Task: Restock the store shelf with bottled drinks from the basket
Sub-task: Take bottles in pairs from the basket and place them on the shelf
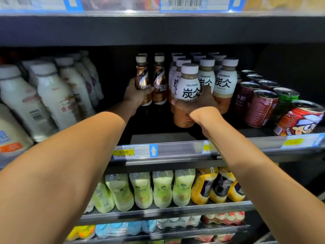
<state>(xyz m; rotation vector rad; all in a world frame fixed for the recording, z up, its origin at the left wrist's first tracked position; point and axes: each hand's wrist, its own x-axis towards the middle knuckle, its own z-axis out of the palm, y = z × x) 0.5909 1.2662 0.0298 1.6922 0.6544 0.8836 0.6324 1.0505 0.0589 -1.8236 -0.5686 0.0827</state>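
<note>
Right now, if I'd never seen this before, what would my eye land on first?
At the middle shelf, the left hand grips a brown coffee bottle, and the right hand holds a white bottle with bold black characters. Dark red cans stand to the right, and pale green bottles line the shelf below.

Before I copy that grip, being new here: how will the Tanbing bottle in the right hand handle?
The Tanbing bottle looks full, so probably heavy for its size. Its glossy sleeve may slip. Round and tall, it could tip or roll.
</note>
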